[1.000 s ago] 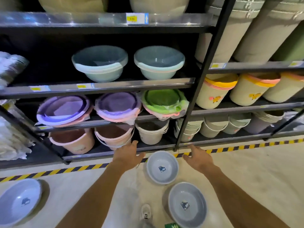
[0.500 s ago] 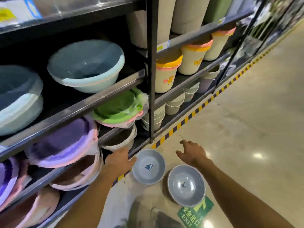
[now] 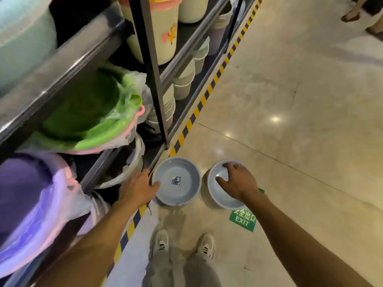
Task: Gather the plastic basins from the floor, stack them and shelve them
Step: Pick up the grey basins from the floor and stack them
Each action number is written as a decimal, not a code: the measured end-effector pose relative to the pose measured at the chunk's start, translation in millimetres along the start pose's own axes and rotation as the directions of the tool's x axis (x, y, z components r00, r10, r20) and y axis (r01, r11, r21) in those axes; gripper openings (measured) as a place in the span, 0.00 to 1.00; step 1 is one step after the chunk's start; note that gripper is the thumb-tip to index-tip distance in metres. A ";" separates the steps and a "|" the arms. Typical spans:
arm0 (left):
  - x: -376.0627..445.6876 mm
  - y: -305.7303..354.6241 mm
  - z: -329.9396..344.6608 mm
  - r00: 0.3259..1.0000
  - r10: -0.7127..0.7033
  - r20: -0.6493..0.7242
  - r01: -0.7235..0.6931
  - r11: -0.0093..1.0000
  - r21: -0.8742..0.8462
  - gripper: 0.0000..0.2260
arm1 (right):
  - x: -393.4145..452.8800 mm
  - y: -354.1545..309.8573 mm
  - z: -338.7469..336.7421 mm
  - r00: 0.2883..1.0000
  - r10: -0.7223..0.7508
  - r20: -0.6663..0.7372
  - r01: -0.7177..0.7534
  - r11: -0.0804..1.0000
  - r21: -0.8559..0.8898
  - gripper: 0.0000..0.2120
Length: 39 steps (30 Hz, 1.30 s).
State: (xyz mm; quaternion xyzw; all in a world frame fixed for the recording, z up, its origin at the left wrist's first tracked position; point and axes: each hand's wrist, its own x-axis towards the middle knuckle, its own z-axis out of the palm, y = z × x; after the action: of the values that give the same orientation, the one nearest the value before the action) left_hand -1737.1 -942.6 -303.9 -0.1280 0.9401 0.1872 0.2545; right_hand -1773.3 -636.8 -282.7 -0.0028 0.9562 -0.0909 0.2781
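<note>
Two grey plastic basins stand side by side on the floor in front of my feet. The left basin [image 3: 182, 189] has a small label in its bottom and sits against the foot of the shelf rack [image 3: 154, 83]. My left hand [image 3: 137, 188] is at its near-left rim, thumb resting on the edge, fingers apart. The right basin [image 3: 219, 197] is partly covered by my right hand [image 3: 238, 181], which is spread over its inside with fingertips at the far rim. Neither basin is lifted.
The rack on the left holds green basins [image 3: 87, 112] and purple basins [image 3: 31, 193] in plastic wrap, with buckets further along. Yellow-black tape [image 3: 199, 105] runs along its base. A green EXIT sticker [image 3: 242, 219] lies by the right basin. Another person's feet [image 3: 352, 15] are far right.
My view has tilted down and turned right along the aisle. Both hands have dropped onto the two basins; the right hand now covers the right basin, the left touches the left basin's rim.
</note>
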 end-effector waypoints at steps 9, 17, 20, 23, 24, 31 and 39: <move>170.2 -110.1 211.4 0.995 -0.102 0.019 0.104 0.989 -0.103 0.21 | 191.1 26.3 232.1 1.000 -0.001 -0.026 0.002 1.000 0.019 0.30; 287.6 -187.7 378.3 0.988 -0.114 -0.100 0.108 0.992 -0.066 0.23 | 336.7 64.7 397.1 0.988 -0.042 -0.149 0.041 0.999 -0.009 0.26; 306.8 -198.7 410.8 0.977 -0.097 -0.188 0.079 0.992 -0.100 0.21 | 366.3 70.4 427.8 0.983 -0.057 -0.177 0.055 0.998 -0.017 0.22; 321.9 -206.1 432.4 0.966 -0.092 -0.241 0.064 0.990 -0.124 0.18 | 384.8 72.3 449.4 0.982 -0.048 -0.181 0.059 0.996 0.059 0.19; 326.6 -207.3 438.6 0.963 -0.099 -0.253 0.066 0.989 -0.133 0.18 | 387.8 72.5 453.3 0.982 -0.031 -0.186 0.049 0.994 0.096 0.17; 336.3 -211.8 439.7 0.977 -0.125 -0.173 0.066 0.948 -0.311 0.11 | 380.5 67.2 448.4 0.990 -0.009 -0.138 0.029 0.989 0.145 0.19; 337.7 -177.1 393.7 0.952 0.044 -0.304 -0.123 0.961 -0.246 0.10 | 357.2 80.5 390.3 0.962 0.038 -0.270 0.025 0.974 0.226 0.14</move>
State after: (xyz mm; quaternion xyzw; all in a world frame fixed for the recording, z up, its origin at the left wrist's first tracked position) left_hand -1791.0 -986.3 -847.6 -0.1467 0.9390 0.2994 0.0839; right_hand -1863.7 -644.9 -810.1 0.0448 0.9686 -0.1985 0.1427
